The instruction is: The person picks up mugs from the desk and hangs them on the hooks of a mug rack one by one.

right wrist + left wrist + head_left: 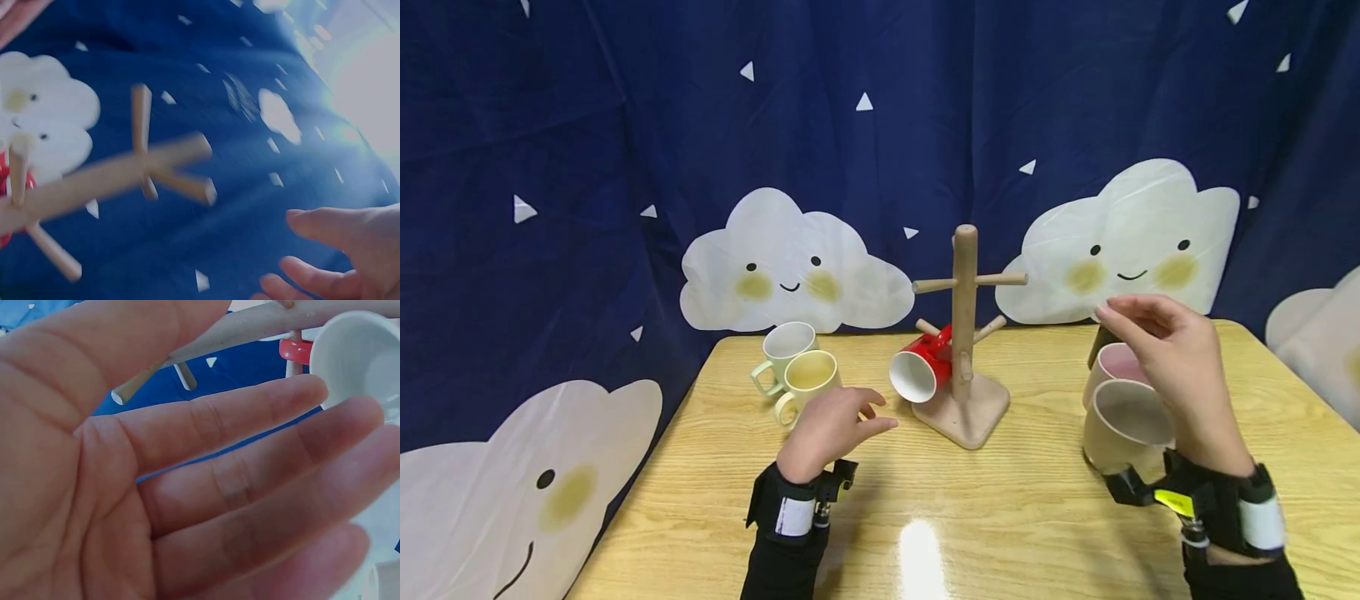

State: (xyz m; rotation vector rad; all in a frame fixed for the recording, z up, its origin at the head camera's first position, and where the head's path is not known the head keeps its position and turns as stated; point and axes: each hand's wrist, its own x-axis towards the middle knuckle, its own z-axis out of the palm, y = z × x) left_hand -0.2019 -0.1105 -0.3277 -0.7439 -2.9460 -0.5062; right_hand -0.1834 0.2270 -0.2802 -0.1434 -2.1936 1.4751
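Note:
A red mug (936, 367) with a white inside hangs tilted by its handle on a lower peg of the wooden mug tree (964, 308). My left hand (829, 429) hovers left of the tree, in front of a yellow mug (812, 377), holding nothing. In the left wrist view its fingers (231, 481) are spread out nearly straight. My right hand (1183, 367) is raised above the mugs on the right. Its thumb and fingers stand apart with nothing between them in the right wrist view. Beneath it are a beige mug (1108, 442), a pink mug (1096, 387) and a dark mug (1099, 343), partly hidden.
Behind the yellow mug stands a pale green mug (790, 340), its handle to the left. The tree's other pegs, such as the upper right peg (1003, 280), are bare. A blue curtain (820, 108) with white clouds hangs behind the wooden table (985, 517).

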